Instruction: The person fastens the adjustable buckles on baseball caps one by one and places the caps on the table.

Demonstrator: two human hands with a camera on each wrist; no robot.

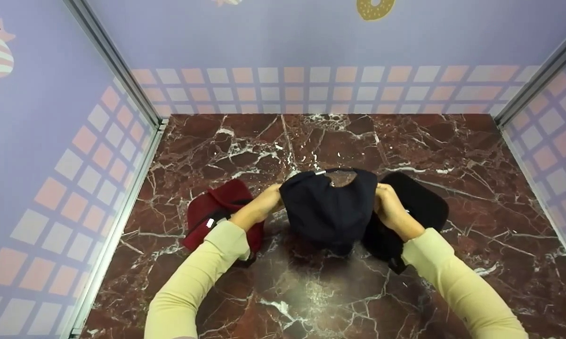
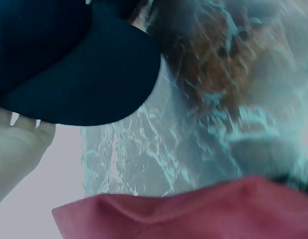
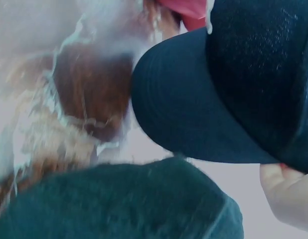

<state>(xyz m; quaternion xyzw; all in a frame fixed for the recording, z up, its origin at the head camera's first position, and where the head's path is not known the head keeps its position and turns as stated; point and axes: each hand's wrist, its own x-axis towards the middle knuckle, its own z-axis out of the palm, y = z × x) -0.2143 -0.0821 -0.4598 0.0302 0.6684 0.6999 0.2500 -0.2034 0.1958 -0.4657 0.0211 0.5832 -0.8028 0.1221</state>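
Note:
A dark navy baseball cap (image 1: 330, 212) is held up over the middle of the table, its curved strap opening facing the far side. My left hand (image 1: 265, 203) grips its left edge, and my right hand (image 1: 391, 209) grips the right edge. The brim (image 2: 104, 74) shows in the left wrist view, with left fingers (image 2: 29, 124) beneath its edge. In the right wrist view the cap (image 3: 263, 74) has the right hand (image 3: 288, 194) at its side. Some fingertips are hidden by the fabric.
A dark red hat (image 1: 224, 197) with a black band lies at left, partly under the left forearm. A black hat (image 1: 419, 202) lies at right behind the right hand. The marbled table (image 1: 330, 301) meets patterned walls (image 1: 311, 42) at the back and sides.

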